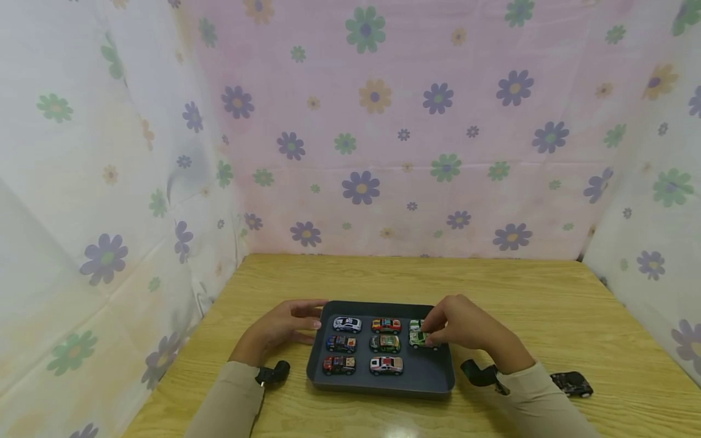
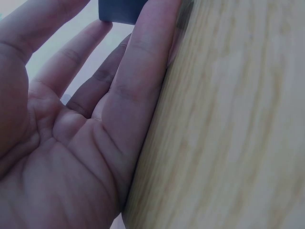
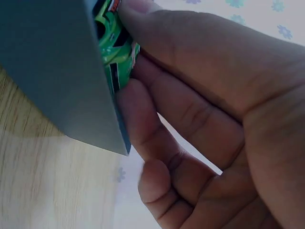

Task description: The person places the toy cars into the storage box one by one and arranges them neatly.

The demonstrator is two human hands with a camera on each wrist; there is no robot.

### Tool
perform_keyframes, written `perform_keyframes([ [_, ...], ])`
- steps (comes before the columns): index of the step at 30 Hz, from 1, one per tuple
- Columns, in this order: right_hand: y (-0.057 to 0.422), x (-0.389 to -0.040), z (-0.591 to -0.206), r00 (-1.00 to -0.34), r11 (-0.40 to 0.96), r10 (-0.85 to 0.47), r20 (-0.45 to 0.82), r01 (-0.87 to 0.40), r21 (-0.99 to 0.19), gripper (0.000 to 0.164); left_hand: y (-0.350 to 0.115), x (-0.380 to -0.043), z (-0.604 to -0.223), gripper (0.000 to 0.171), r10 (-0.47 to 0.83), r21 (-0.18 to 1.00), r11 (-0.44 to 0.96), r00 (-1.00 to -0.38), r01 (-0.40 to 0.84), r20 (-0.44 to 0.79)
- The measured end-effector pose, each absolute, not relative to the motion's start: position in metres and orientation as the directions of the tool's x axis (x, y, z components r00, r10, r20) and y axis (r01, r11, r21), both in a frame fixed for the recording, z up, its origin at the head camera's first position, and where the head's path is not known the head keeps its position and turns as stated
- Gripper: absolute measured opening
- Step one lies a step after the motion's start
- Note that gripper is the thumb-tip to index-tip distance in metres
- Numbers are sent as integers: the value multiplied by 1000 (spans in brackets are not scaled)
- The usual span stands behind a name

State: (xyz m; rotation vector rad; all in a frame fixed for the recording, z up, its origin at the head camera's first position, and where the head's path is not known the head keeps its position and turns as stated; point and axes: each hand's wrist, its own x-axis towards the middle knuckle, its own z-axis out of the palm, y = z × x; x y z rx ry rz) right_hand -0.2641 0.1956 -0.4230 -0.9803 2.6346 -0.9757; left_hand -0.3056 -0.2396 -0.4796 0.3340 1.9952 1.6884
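Note:
My right hand (image 1: 468, 325) reaches over the right side of a dark grey tray (image 1: 421, 374) and pinches a green toy car (image 1: 417, 339) between thumb and fingers. In the right wrist view the green car (image 3: 116, 52) shows above the tray wall, its far part hidden. Just behind it stands a white and green toy car (image 1: 415, 324), partly covered by my fingers. At the tray's left wall rests my left hand (image 1: 280, 325), fingers loosely extended. The left wrist view shows that hand's edge along the table and fingertips at a tray corner (image 2: 121, 10).
Two columns of toy cars fill the tray's left and middle, among them a white car (image 1: 347, 324) and a red and white one (image 1: 386, 365). A dark patterned toy car (image 1: 572, 384) lies on the wooden table (image 1: 306, 274) beside my right sleeve. Flowered cloth (image 1: 383, 140) encloses the table.

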Motion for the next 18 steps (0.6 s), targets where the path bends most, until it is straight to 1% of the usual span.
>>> perform_keyframes([
  [6, 194, -264, -425, -772, 548, -634, 42, -486, -681, 16, -239, -305, -480, 62, 480, 971, 196, -850, -135, -215],
  [11, 193, -266, -429, -778, 557, -628, 35, -481, -677, 14, -238, -304, -479, 60, 472, 971, 197, -855, -133, -213],
  [18, 192, -268, -433, -803, 588, -595, 25, -457, -667, 13, -238, -304, -479, 60, 475, 972, 200, -855, -125, -208],
])
